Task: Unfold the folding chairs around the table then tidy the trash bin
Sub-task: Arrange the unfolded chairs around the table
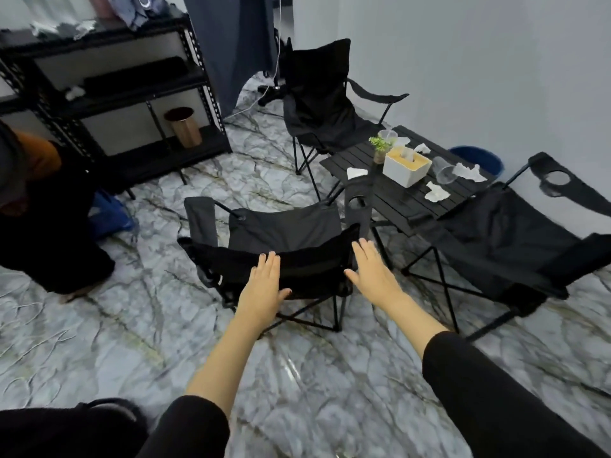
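Head view: a person reaches both bare arms toward the near chair (284,233), which stands unfolded on the marble-pattern floor (132,325) at 12 o'clock from the hands. Left hand (263,289) lies flat, fingers spread wide, on the chair's backrest and holds nothing. Right hand (373,271), also wide open and empty, sits at the backrest's 3 o'clock edge; whether it touches the fabric cannot be told. A low black table (393,196) stands at 1 o'clock from the near chair, carrying a tissue box (407,165), a small plant (380,147), two clear cups, one upright (387,136) and one tipped (443,170), and crumpled tissues (436,192). A second chair (325,104) stands open at the table's 11 o'clock, a third chair (502,239) open at its 4 o'clock. A blue bin (479,157) sits by the wall at the table's 2 o'clock. A black shelf (109,90) with a copper-coloured can (183,127) fills the 10 o'clock corner.
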